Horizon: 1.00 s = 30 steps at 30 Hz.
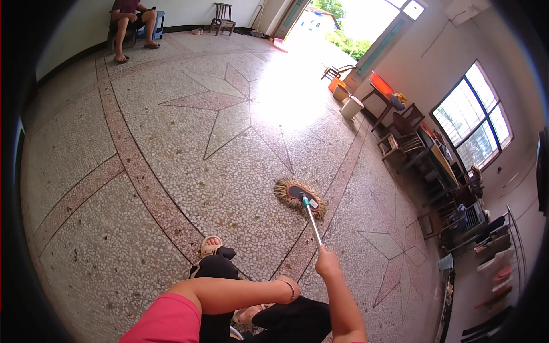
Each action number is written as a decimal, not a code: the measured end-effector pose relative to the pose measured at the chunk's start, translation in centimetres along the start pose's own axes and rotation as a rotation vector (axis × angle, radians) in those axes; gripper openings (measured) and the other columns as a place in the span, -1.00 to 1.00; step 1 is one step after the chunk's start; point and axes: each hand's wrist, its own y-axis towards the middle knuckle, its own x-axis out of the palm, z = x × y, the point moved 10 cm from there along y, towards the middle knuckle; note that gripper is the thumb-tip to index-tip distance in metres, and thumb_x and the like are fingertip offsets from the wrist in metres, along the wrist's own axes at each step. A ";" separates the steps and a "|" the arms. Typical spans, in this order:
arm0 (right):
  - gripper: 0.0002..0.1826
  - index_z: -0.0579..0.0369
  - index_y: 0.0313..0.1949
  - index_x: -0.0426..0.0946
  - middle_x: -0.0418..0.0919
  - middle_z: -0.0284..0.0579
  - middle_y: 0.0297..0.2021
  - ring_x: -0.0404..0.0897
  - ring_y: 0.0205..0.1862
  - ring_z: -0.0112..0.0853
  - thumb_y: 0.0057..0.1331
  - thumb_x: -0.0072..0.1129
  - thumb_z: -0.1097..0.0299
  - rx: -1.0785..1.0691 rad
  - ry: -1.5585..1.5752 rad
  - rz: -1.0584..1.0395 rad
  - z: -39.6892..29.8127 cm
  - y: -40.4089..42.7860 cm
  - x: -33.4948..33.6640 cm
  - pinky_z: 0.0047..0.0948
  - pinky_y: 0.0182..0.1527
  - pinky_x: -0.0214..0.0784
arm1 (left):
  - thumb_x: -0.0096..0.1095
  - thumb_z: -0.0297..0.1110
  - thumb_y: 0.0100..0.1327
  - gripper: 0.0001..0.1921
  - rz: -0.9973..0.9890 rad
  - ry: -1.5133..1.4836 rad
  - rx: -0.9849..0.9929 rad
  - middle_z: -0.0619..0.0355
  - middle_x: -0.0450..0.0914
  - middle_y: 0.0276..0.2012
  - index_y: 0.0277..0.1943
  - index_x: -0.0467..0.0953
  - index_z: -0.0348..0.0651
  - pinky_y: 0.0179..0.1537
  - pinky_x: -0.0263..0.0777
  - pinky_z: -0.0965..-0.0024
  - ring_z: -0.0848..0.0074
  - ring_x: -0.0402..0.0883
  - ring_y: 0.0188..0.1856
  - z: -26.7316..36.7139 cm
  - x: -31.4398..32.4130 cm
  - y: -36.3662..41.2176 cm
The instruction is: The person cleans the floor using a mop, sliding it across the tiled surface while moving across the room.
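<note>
A dust mop with a tan fringed head (281,191) lies flat on the terrazzo floor (206,184) ahead of me. Its metal handle (314,225) rises from a teal joint toward my body. My right hand (328,260) is closed around this handle, and the forearm hides whatever part runs behind it. My left hand (288,286), with a bracelet at the wrist, is over my dark-trousered leg. Its fingers are turned away, so I cannot tell whether it holds anything. My sandalled foot (212,243) stands at the left of the mop.
A person (133,21) sits by the far wall, near a small wooden chair (223,19). Buckets (351,107), a table with an orange basin (381,82) and wooden chairs (401,143) line the right wall. A shoe rack (517,253) stands farther right. Bright light glares through the doorway.
</note>
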 end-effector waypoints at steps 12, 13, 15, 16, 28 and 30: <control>-0.70 0.03 -0.14 0.35 0.52 0.06 -0.51 0.52 -0.39 -0.01 0.14 0.05 0.24 -0.098 -0.030 -0.201 -0.1 -17.5 -11.5 -0.09 -0.31 0.35 | -0.35 -0.18 0.33 -0.61 -0.382 0.133 0.325 0.07 0.57 -0.26 -0.08 0.45 -0.19 -0.22 0.42 0.22 0.23 0.55 -0.14 4.4 5.5 -0.5; -0.70 0.03 -0.14 0.35 0.52 0.06 -0.51 0.52 -0.39 -0.01 0.14 0.05 0.24 -0.090 -0.023 -0.208 0.1 -17.1 -11.3 -0.09 -0.31 0.35 | -0.35 -0.18 0.33 -0.61 -0.393 0.134 0.332 0.07 0.57 -0.26 -0.08 0.45 -0.19 -0.22 0.42 0.22 0.23 0.55 -0.14 5.2 6.2 -0.4; -0.66 -0.01 -0.11 0.43 0.53 0.02 -0.48 0.52 -0.39 -0.05 0.10 0.09 0.24 -0.093 0.021 -0.100 0.6 -15.3 -11.4 -0.14 -0.32 0.35 | -0.33 -0.20 0.33 -0.63 -0.260 0.188 0.246 0.03 0.57 -0.26 -0.08 0.45 -0.19 -0.25 0.42 0.21 0.21 0.55 -0.17 7.1 4.9 -0.6; -0.66 -0.01 -0.11 0.43 0.53 0.02 -0.48 0.52 -0.39 -0.05 0.10 0.09 0.24 -0.093 0.035 -0.109 0.7 -14.1 -11.1 -0.14 -0.32 0.35 | -0.31 -0.25 0.32 -0.66 -0.268 0.177 0.259 0.03 0.57 -0.26 -0.06 0.44 -0.18 -0.27 0.43 0.22 0.22 0.56 -0.19 7.4 5.1 -0.4; -0.77 0.09 -0.14 0.35 0.53 0.09 -0.43 0.54 -0.31 -0.04 0.18 -0.15 0.45 -0.015 0.053 0.069 2.0 4.9 -0.8 -0.14 -0.28 0.39 | -0.23 -0.24 0.30 -0.68 -0.345 0.180 0.124 0.07 0.58 -0.24 -0.01 0.42 -0.13 -0.31 0.43 0.24 0.29 0.57 -0.20 4.0 4.4 3.3; -0.69 0.06 -0.05 0.28 0.51 0.13 -0.40 0.52 -0.29 -0.01 0.17 -0.17 0.47 0.014 0.075 0.048 3.0 5.3 0.9 -0.12 -0.27 0.37 | -0.28 -0.21 0.31 -0.65 -0.316 0.164 0.085 0.08 0.58 -0.24 -0.02 0.43 -0.13 -0.30 0.43 0.24 0.29 0.57 -0.20 3.4 3.4 3.7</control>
